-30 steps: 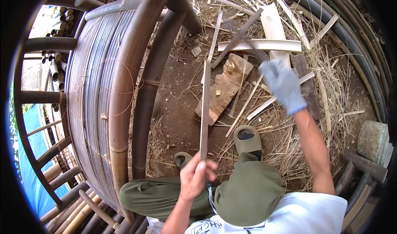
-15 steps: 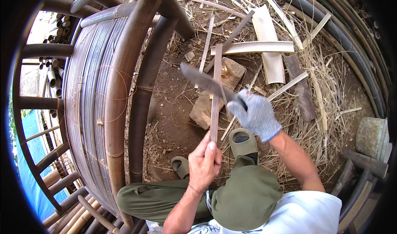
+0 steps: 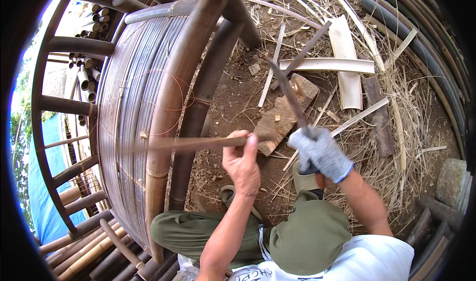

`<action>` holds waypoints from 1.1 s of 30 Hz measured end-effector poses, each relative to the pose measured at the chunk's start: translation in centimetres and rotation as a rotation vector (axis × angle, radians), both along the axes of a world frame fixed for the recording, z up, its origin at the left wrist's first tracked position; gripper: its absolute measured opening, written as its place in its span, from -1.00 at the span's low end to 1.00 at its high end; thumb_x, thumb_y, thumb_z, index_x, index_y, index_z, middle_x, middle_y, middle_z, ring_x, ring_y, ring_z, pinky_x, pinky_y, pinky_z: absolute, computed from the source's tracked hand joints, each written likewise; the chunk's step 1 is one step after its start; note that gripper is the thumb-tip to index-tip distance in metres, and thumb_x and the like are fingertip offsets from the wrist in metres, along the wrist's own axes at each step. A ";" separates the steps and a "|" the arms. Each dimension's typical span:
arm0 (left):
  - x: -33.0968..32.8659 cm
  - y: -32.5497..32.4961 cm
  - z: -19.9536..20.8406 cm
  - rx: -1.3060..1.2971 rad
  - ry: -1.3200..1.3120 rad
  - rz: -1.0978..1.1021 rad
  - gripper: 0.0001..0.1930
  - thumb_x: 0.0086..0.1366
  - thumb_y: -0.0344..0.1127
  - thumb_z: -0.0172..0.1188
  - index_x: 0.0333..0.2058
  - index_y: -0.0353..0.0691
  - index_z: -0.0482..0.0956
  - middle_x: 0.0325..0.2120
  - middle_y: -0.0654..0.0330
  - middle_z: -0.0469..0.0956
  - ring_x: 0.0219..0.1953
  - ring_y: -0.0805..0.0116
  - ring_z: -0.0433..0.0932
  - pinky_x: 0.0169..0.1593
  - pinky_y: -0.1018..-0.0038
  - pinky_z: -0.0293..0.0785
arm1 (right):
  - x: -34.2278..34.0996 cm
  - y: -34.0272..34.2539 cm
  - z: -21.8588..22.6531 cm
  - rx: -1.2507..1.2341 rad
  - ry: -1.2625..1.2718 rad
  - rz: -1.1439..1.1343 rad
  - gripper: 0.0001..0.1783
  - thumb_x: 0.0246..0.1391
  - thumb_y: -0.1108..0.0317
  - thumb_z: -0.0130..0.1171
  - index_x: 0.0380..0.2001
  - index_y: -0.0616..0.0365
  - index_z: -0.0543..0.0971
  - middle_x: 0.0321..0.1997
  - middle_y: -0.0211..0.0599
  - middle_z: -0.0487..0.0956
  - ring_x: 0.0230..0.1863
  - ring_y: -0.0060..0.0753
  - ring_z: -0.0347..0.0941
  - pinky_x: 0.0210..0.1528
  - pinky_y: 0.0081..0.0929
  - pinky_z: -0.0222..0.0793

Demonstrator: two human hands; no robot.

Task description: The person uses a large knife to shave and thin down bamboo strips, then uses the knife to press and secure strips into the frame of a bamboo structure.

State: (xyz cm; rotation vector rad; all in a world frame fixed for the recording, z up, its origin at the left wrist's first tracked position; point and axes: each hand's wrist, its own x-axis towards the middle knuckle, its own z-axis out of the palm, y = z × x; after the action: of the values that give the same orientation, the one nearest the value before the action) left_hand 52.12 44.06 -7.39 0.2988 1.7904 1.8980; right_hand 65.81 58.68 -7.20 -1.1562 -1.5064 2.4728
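Bare, my left hand grips a thin brown bamboo strip near one end. The strip lies nearly level, its far end smeared by motion over the slatted bamboo bench at the left. In a grey knit glove, my right hand is closed round a machete; the handle is mostly hidden in the fist. The dark blade points up and away to the left, apart from the strip. Beneath the blade a wooden chopping block rests on the dirt, with a small chip on top.
A bamboo bench with a thick round frame fills the left. Split bamboo pieces lie crossed beyond the block. Fine shavings cover the ground at right, beside long dark poles. A stone block stands at far right.
My left hand has swung the strip from upright over the block to level, pointing left. The machete, earlier across the strip, now points more upward and is clear of it.
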 end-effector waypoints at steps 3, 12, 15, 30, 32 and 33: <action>1.6 1.4 -0.8 -0.074 0.297 -0.190 -0.73 0.32 -0.51 0.32 -0.08 -0.27 0.44 -0.08 0.10 0.53 -0.02 0.40 0.52 0.11 0.44 0.47 | -1.9 -2.4 -1.2 -0.311 0.069 -0.282 -0.66 0.28 0.10 0.27 -0.47 0.08 0.56 -0.70 -0.53 0.41 -0.75 -0.65 0.31 -0.71 -0.56 0.19; -0.3 -5.8 2.7 -0.047 -0.954 -0.631 -0.50 0.47 -0.27 0.15 0.28 -0.38 0.34 -0.19 0.05 0.61 -0.22 0.25 0.65 -0.10 0.31 0.62 | -2.4 2.9 -2.0 -0.153 0.000 -0.275 -0.71 0.25 0.16 0.25 -0.36 0.20 0.56 -0.55 -0.41 0.50 -0.55 -0.52 0.50 -0.52 -0.48 0.43; 0.8 -6.1 4.1 -0.336 -0.657 -0.569 -0.60 0.50 -0.29 0.12 0.20 -0.38 0.48 -0.33 0.20 0.57 -0.49 0.52 0.53 -0.50 0.60 0.47 | -2.1 3.1 -4.4 0.873 0.052 -0.249 -0.54 0.28 0.01 0.21 -0.42 0.25 0.55 -0.65 -0.02 0.50 -0.63 -0.05 0.53 -0.58 -0.20 0.42; 4.2 -8.7 3.7 -0.572 0.174 -0.515 -0.63 0.49 -0.36 0.12 0.19 -0.37 0.52 -0.36 0.29 0.52 -0.54 0.66 0.38 -0.50 0.67 0.34 | 0.2 5.7 -4.8 1.063 -0.335 0.165 -0.31 0.32 -0.34 -0.06 -0.44 0.13 0.53 -0.65 -0.13 0.56 -0.56 -0.06 0.62 -0.50 -0.14 0.53; 4.9 -9.2 5.5 -0.518 -0.104 -0.466 -0.62 0.51 -0.31 0.10 0.20 -0.37 0.51 -0.40 0.27 0.54 -0.58 0.65 0.38 -0.54 0.67 0.34 | 1.2 9.5 -5.3 0.919 -0.467 0.007 -0.29 0.37 -0.31 -0.15 -0.40 0.17 0.56 -0.64 -0.06 0.56 -0.53 -0.02 0.62 -0.48 -0.12 0.53; 4.9 -9.0 6.1 -0.492 -0.234 -0.435 -0.62 0.52 -0.29 0.09 0.20 -0.37 0.50 -0.42 0.26 0.54 -0.61 0.65 0.38 -0.56 0.67 0.34 | 2.6 10.6 -7.6 1.226 -0.421 0.005 -0.32 0.37 -0.27 -0.12 -0.40 0.18 0.56 -0.62 -0.01 0.56 -0.50 0.02 0.62 -0.47 -0.10 0.52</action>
State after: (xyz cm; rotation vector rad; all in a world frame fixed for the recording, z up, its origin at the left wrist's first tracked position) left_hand 57.07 35.04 -1.26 0.2483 1.7854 1.1078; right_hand 68.40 69.31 -14.79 -1.2911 -2.4517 0.8264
